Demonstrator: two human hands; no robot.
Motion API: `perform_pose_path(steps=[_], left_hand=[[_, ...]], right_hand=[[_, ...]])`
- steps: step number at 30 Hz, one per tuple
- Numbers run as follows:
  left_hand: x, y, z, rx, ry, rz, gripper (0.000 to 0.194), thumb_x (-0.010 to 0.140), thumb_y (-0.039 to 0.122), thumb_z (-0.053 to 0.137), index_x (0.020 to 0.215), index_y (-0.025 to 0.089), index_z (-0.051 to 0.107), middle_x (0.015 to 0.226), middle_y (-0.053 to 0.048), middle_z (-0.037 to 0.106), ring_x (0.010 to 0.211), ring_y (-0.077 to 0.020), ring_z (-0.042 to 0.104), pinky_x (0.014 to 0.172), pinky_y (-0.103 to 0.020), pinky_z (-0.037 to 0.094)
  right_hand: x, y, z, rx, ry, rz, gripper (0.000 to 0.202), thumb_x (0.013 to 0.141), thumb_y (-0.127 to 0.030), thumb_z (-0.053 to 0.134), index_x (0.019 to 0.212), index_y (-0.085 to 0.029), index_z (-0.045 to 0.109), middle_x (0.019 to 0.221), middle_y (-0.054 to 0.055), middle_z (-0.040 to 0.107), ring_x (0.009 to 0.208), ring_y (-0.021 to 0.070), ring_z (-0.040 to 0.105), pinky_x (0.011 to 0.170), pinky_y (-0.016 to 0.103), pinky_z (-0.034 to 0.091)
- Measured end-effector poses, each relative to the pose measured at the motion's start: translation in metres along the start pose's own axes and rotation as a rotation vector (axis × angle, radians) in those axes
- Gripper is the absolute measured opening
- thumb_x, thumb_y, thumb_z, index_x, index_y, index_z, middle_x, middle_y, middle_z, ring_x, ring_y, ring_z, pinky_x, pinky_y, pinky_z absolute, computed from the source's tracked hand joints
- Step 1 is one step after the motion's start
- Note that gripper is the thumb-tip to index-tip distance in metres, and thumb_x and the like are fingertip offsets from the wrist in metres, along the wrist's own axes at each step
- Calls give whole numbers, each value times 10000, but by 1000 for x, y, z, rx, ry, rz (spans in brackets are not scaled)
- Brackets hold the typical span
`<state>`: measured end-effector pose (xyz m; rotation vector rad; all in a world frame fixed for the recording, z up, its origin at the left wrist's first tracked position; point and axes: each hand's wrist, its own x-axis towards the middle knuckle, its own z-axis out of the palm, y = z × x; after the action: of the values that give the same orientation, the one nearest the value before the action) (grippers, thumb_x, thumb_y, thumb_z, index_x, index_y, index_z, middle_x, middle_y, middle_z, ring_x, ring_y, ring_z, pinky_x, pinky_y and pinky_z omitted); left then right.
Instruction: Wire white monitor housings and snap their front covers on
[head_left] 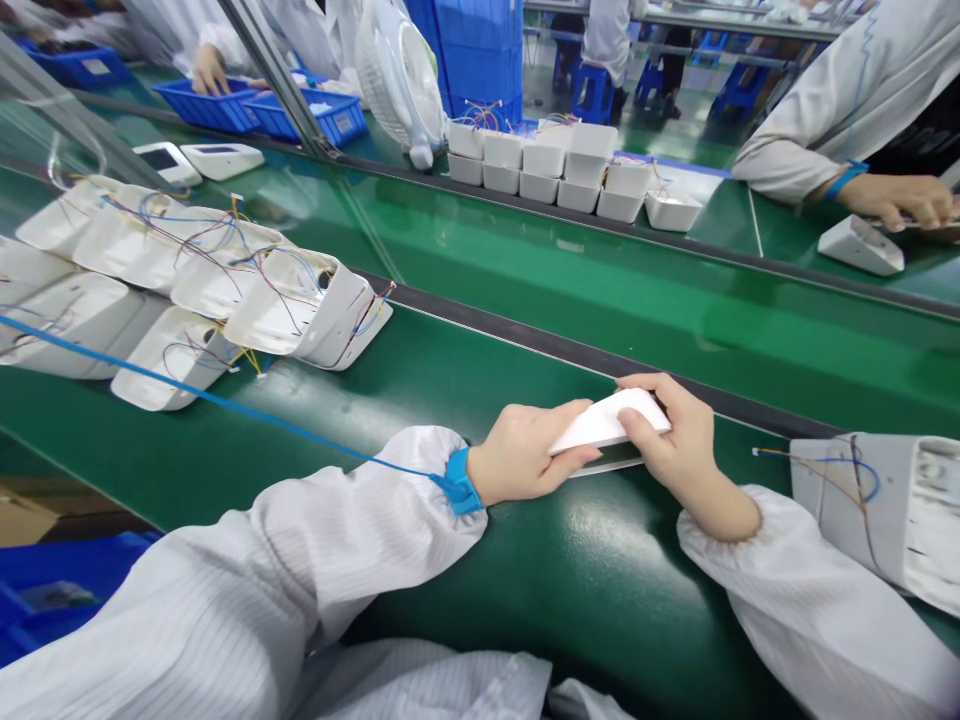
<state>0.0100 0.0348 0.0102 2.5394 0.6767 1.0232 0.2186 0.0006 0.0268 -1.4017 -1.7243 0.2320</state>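
A smooth green table [465, 385] filled the foreground, its surface carrying pale patches of reflected light; a dark strip [525, 343] divided it from a glossy green belt [570, 270], beyond which lay a second row of workplaces, with blue stools [592, 95] on a green floor. Above the near table, close to the dark strip, a white plastic piece [600, 422] was held tilted between two hands: the left hand [529, 455] pinched its left end between thumb and fingers, while the right hand [675, 435] gripped the other end, thumb pressed on the near face and fingers curled around the far edge. A thin pale edge showed beneath; whether it belonged to the piece could not be told. From a blue wrist strap [460, 484], a blue cord [202, 394] ran leftward across the view of grouped white housings [300, 310] trailing coloured wires; another housing [832, 490] lay near the right sleeve. Across the belt were stacked white shells [540, 175], a fan [409, 80] beside blue crates [480, 60], and a co-worker's hand [907, 200]. A slanting metal post [281, 80] partly hid the blue bins [322, 118], whose white label [343, 122] was too small to read.
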Motion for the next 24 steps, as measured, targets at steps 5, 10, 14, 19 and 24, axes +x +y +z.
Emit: perform_pose_path(steps=[5,10,14,19,24], left_hand=[[-1,6,2,-9,-15,0,453,971,469,428,1254,126,511,798,-40,725,613,-162,679,582,-264,487],[2,10,-1,-142,-120,-122,418,965,450,434,1241,157,545,868,-36,737,700,-165,696,650,-262,503],[6,2,-1,-343,-66,-260,352,962,385,463,1204,175,609,1069,-53,739,917,-178,704,802,-264,526],[8,-9,2,-454,75,-490,356,941,408,508,1130,160,681,1089,-69,741,960,-198,692,842,-286,530],[5,-4,4,-524,24,-474,378,952,410,490,1214,185,644,1114,-56,729,947,-189,686,806,-275,531]], right_hand=[[4,2,-7,-38,-39,-43,322,862,-495,554,895,-192,658,775,26,713,637,169,644,625,301,503],[4,5,-4,-27,-64,39,312,843,-495,567,856,-202,672,768,21,720,642,177,651,621,304,501],[2,8,4,40,-33,158,426,882,-539,506,1057,-195,688,962,71,756,827,230,704,725,346,535],[3,12,10,-45,-141,221,593,876,-621,491,1225,-167,649,1114,130,735,991,297,700,838,399,540],[9,19,6,-85,-218,220,580,810,-670,574,1098,-185,711,930,102,769,821,284,722,742,382,551]])
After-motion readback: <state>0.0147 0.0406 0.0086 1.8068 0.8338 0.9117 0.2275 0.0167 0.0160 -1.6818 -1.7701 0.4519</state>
